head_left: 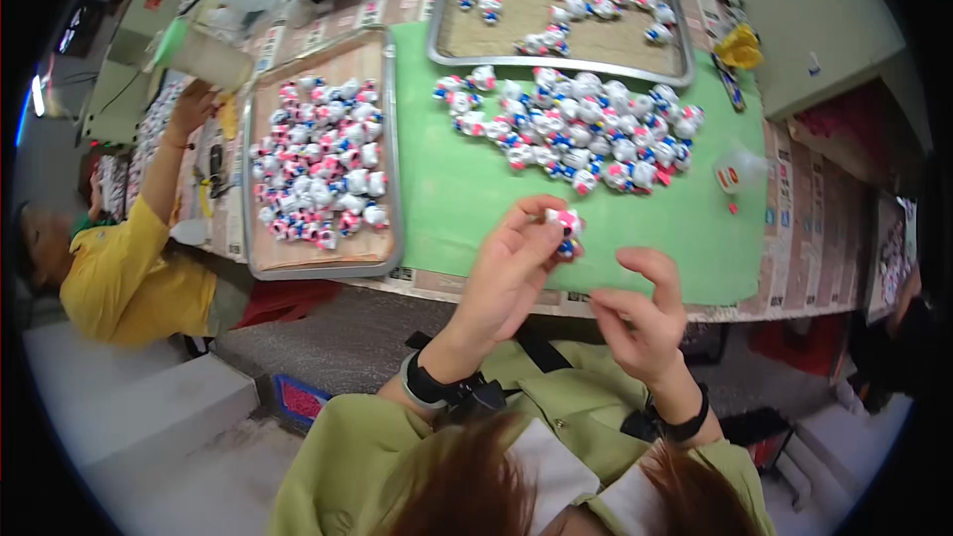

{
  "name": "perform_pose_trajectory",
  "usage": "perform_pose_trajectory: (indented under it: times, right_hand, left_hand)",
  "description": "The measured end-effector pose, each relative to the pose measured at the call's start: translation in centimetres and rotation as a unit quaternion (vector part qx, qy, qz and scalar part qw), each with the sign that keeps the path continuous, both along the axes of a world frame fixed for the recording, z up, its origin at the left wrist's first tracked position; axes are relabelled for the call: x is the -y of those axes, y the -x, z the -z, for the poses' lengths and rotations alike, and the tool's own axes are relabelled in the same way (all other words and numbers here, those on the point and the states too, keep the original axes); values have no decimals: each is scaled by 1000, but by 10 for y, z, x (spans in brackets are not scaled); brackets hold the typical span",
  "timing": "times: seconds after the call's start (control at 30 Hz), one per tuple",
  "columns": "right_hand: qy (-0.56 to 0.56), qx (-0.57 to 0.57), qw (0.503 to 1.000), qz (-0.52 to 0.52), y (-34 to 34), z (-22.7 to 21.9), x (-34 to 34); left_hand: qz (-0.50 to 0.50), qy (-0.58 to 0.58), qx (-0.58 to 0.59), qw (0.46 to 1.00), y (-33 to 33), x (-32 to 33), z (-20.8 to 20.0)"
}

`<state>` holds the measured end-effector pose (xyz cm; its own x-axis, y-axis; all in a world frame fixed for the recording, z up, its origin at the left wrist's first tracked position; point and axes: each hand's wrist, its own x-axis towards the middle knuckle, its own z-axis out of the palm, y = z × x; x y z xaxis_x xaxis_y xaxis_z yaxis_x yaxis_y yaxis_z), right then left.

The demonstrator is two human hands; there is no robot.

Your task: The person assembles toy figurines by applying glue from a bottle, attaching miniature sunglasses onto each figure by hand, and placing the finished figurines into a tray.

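Note:
Between the thumb and fingers of my left hand (517, 263) is a small white figurine (566, 227) with pink and blue parts. I hold it just above the near part of a green mat (447, 189). To its right, my right hand (643, 313) is apart from the figurine, its thumb and fingers curved and spread with nothing visible in them. Beyond my hands lies a loose heap of similar figurines (586, 124) on the mat.
A metal tray (394, 159) full of figurines stands at the left, another tray (566, 67) at the back. A small clear container (740, 175) and a yellow item (740, 47) lie at the right. A co-worker in yellow (139, 268) reaches in from the left.

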<state>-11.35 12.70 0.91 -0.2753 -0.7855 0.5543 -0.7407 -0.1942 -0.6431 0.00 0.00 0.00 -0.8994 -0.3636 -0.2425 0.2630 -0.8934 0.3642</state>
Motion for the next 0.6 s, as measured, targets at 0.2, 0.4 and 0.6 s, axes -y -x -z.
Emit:
perform_pose_trajectory:
  times: [0.2, 0.4, 0.6]
  right_hand:
    - [-45, 162, 982, 86, 15, 5, -11]
    - [-37, 250, 967, -31, 1, -9, 8]
    - [-55, 207, 976, -26, -9, -20, 20]
  left_hand:
    - [-323, 508, 332, 726, -39, 87, -37]
    - [-80, 390, 269, 877, -41, 51, -37]
    - [-23, 321, 122, 939, -3, -11, -19]
